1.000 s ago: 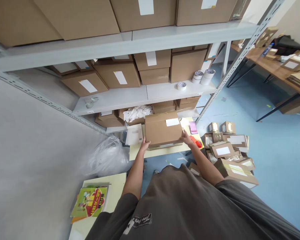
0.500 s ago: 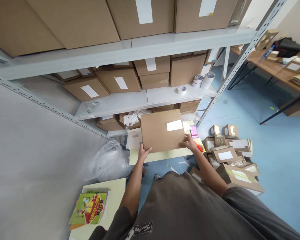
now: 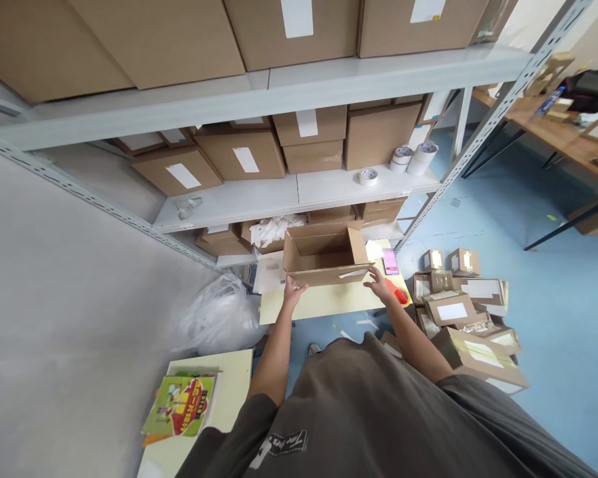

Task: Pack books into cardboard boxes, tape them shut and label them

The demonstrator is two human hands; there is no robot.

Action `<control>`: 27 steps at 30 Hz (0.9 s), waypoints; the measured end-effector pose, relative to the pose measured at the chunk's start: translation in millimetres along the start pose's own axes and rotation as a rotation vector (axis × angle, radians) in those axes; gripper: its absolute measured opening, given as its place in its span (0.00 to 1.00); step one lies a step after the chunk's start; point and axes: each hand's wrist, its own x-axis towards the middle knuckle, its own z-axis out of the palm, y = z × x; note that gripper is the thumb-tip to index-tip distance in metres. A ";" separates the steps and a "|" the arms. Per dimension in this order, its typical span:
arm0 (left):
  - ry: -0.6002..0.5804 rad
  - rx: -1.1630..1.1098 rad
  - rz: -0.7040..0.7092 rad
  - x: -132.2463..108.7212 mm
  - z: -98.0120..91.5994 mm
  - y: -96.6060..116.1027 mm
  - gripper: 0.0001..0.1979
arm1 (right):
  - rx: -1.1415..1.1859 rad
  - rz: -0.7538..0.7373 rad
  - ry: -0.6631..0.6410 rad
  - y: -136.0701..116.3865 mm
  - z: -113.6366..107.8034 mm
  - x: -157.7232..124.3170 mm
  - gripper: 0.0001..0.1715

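An open-topped cardboard box [image 3: 323, 276] is tilted over the pale yellow table [image 3: 319, 303], its hollow inside and a raised flap on the right facing me. A white label on its front side shows only as a narrow strip. At the box's lower left corner, my left hand [image 3: 293, 293] grips with thumb and fingers. My right hand [image 3: 378, 285] is cupped at the lower right corner, thumb and fingers at its edge. Just right of that hand lie an orange-red object [image 3: 397, 292] and a pink slip [image 3: 391, 261]. White sheets [image 3: 269, 273] lie left of the box.
Ahead stands a metal shelf rack [image 3: 289, 90] with cardboard boxes and tape rolls [image 3: 368, 176]. Small parcels [image 3: 451, 309] are heaped on the floor at right. A clear plastic bag [image 3: 222, 315] sits at left, above a side table with a green printed packet [image 3: 179, 405].
The box has turned in my hands: its labelled broad side faced me before, and now its open top shows. My view has shifted slightly.
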 end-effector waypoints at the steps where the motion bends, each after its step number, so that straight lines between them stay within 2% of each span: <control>1: 0.010 0.013 -0.006 -0.2 -0.3 -0.8 0.52 | 0.011 0.001 0.001 0.1 -1.4 1.2 0.55; 6: 0.017 0.048 -0.040 -13.6 -3.1 -4.9 0.53 | 0.012 0.039 -0.011 4.0 -10.0 2.3 0.54; 8: -0.004 0.075 -0.056 -21.2 -9.8 -2.5 0.53 | 0.001 0.080 -0.020 4.9 -18.6 1.8 0.56; 10: 0.023 0.148 -0.074 -26.3 -22.5 5.5 0.54 | 0.003 0.062 0.011 -0.1 -30.9 1.9 0.57; 13: 0.204 0.313 -0.044 -27.2 -46.2 30.2 0.54 | 0.005 -0.132 0.128 -25.8 -46.5 3.4 0.52; 15: 0.370 0.357 0.105 -23.2 -55.9 54.1 0.45 | -0.011 -0.308 0.159 -53.9 -44.8 5.2 0.43; 16: 0.426 0.346 0.211 -19.9 -57.1 67.1 0.39 | -0.025 -0.385 0.140 -69.3 -38.5 6.8 0.38; 17: 0.430 0.328 0.315 -15.9 -55.7 80.2 0.32 | -0.045 -0.452 0.099 -84.6 -28.8 8.9 0.34; 18: 0.370 0.318 0.407 -11.1 -52.2 92.5 0.26 | -0.070 -0.507 0.043 -98.8 -16.3 11.9 0.31; 19: 0.255 0.328 0.479 -5.6 -47.6 103.3 0.22 | -0.097 -0.554 -0.027 -111.0 -2.2 15.7 0.29; 21: 0.035 0.404 0.540 6.5 -38.4 118.2 0.18 | -0.173 -0.617 -0.188 -128.0 25.6 25.3 0.25; 24: -0.146 0.612 0.452 23.7 -36.5 119.1 0.19 | -0.406 -0.628 -0.341 -133.6 48.9 41.1 0.22; 25: -0.179 0.687 0.388 28.0 -39.9 114.2 0.22 | -0.503 -0.611 -0.369 -131.2 49.5 45.4 0.22; 27: -0.227 0.821 0.245 33.2 -49.6 99.7 0.35 | -0.694 -0.563 -0.402 -123.2 41.8 51.2 0.27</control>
